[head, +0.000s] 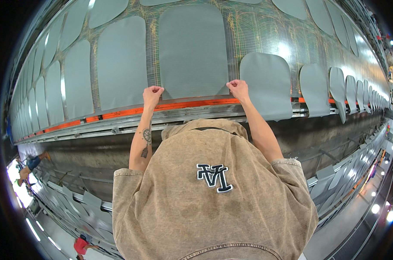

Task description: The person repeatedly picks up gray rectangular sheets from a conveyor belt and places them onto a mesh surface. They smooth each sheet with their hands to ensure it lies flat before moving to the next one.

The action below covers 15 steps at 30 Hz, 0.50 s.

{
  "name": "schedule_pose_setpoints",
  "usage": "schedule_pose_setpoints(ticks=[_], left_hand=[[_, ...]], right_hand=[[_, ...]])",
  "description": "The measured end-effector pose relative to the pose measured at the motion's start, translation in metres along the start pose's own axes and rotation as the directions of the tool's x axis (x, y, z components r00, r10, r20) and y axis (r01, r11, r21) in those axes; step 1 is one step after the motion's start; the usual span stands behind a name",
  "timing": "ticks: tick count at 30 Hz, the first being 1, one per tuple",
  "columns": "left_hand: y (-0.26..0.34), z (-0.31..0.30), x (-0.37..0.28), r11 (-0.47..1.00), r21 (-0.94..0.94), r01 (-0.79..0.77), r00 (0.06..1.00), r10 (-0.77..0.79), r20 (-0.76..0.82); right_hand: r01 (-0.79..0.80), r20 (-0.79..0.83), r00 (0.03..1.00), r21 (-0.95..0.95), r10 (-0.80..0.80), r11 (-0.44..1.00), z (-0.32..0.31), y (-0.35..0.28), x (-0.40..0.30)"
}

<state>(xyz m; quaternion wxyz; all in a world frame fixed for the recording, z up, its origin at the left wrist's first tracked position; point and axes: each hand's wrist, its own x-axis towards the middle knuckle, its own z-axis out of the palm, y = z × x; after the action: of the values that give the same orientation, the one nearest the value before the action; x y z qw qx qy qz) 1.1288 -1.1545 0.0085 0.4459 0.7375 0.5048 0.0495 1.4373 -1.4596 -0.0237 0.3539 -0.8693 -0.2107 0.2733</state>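
A grey-green fabric panel (193, 52) with rounded far corners lies on the long printing table before me. Thumb and fingers of my left hand (152, 95) are pinched at its left edge, close to the near corner. At the opposite near corner, my right hand (239, 89) pinches the right edge in the same way. The panel's near edge reaches the orange strip (190, 104) along the table's front. To the right, another panel (265, 84) hangs over the front rail, just beside my right hand. A flat panel (122, 65) lies left of my left hand.
More panels in a row (314, 87) droop over the table edge at the right. A metal rail (128, 127) runs along the front. Behind me stands another table with panels (92, 201). Two people, one in a red top (81, 246) and one farther off (30, 165), are at the left.
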Motion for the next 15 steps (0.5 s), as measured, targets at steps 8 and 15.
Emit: schedule_pose_setpoints(ticks=[8, 15], left_hand=[[-0.01, 0.004, 0.006, 0.999, -0.034, -0.005, 1.0, 0.005, -0.015], [0.005, 0.004, 0.03, 0.998, -0.019, 0.052, 0.998, -0.053, -0.035]], right_hand=[[-0.109, 0.021, 0.993, -0.123, 0.113, 0.986, -0.007, -0.015, 0.006], [-0.153, 0.04, 0.986, -0.144, 0.16, 0.978, -0.008, -0.009, 0.032]])
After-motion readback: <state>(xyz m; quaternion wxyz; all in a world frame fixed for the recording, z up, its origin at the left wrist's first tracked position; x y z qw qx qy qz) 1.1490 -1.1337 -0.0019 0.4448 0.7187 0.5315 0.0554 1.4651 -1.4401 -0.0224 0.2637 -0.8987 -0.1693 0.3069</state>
